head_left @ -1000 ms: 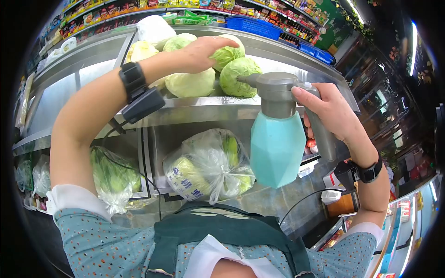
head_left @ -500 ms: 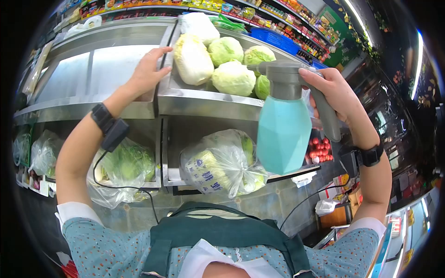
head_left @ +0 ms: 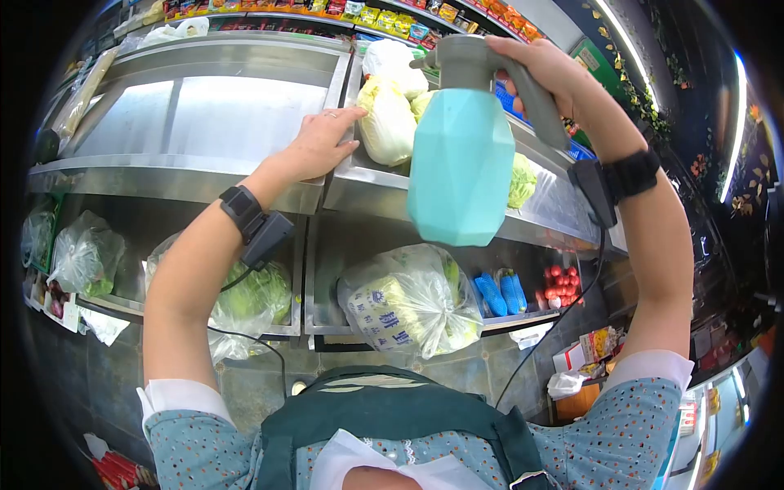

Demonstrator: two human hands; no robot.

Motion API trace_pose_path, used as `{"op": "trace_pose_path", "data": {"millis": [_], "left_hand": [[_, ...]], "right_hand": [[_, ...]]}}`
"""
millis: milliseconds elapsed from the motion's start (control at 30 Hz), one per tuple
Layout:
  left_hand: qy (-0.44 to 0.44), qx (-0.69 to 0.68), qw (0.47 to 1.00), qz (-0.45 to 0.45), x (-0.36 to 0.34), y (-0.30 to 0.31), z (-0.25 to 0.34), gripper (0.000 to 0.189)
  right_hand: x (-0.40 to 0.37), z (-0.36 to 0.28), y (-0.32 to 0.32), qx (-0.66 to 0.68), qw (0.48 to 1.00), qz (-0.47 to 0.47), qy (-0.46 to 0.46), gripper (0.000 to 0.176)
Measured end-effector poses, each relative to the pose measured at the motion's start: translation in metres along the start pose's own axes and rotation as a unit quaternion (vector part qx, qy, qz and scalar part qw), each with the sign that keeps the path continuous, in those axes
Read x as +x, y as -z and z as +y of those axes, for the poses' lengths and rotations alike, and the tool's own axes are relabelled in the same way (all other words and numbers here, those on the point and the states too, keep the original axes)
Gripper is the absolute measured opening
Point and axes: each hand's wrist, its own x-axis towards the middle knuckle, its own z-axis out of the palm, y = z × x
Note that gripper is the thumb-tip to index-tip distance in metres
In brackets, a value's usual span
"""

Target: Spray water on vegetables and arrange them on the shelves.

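Observation:
In my right hand (head_left: 543, 73) is the grey handle of a turquoise spray bottle (head_left: 460, 167), its fingers wrapped round it. The bottle is raised in front of the upper steel tray, upright, with its nozzle pointing left. Behind it, the bottle hides part of the cabbages. My left hand (head_left: 322, 145) is open, fingers stretched out over the tray's divider, fingertips right at a napa cabbage (head_left: 385, 122). A white-wrapped bundle (head_left: 395, 67) lies behind that cabbage, and a green round cabbage (head_left: 521, 181) shows right of the bottle.
A bare steel tray (head_left: 204, 122) spans the upper left. Below sit bagged vegetables (head_left: 412, 302), bagged leafy greens (head_left: 253, 298), blue packages (head_left: 500, 292) and red tomatoes (head_left: 562, 286). Snack shelves (head_left: 392, 24) line the back. Cables hang from both wrist devices.
The spray bottle has moved up and to the left with my right hand, uncovering blue packages below. My left hand has come to the napa cabbage's edge. The whole view has shifted slightly.

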Motion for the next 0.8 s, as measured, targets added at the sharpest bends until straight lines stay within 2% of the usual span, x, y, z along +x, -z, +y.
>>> {"op": "trace_pose_path", "data": {"millis": [167, 267, 333, 400, 667, 733, 800], "left_hand": [[-0.002, -0.002, 1.000, -0.005, -0.001, 0.000, 0.004, 0.051], [-0.008, -0.001, 1.000, 0.005, -0.002, -0.001, 0.002, 0.050], [-0.006, -0.002, 1.000, 0.011, -0.002, 0.000, 0.002, 0.049], [-0.003, -0.005, 1.000, -0.001, -0.001, 0.001, 0.002, 0.050], [-0.007, 0.010, 1.000, 0.000, 0.000, -0.001, 0.006, 0.047], [-0.009, 0.007, 1.000, -0.001, 0.000, -0.005, 0.004, 0.047], [-0.030, 0.018, 0.999, 0.026, 0.001, -0.007, 0.002, 0.045]], "right_hand": [[0.035, -0.012, 0.016, -0.038, 0.997, 0.043, 0.041, 0.043], [0.046, -0.009, 0.020, -0.027, 0.995, 0.088, 0.032, 0.042], [0.042, -0.008, 0.024, -0.029, 0.996, 0.085, 0.018, 0.041], [0.035, -0.006, 0.028, -0.036, 0.998, 0.055, -0.003, 0.041], [-0.021, 0.025, 0.039, -0.057, 0.992, 0.064, -0.090, 0.043], [-0.042, 0.031, 0.033, -0.069, 0.989, 0.096, -0.093, 0.044], [-0.062, 0.032, 0.030, -0.052, 0.990, 0.066, -0.112, 0.045]]}}
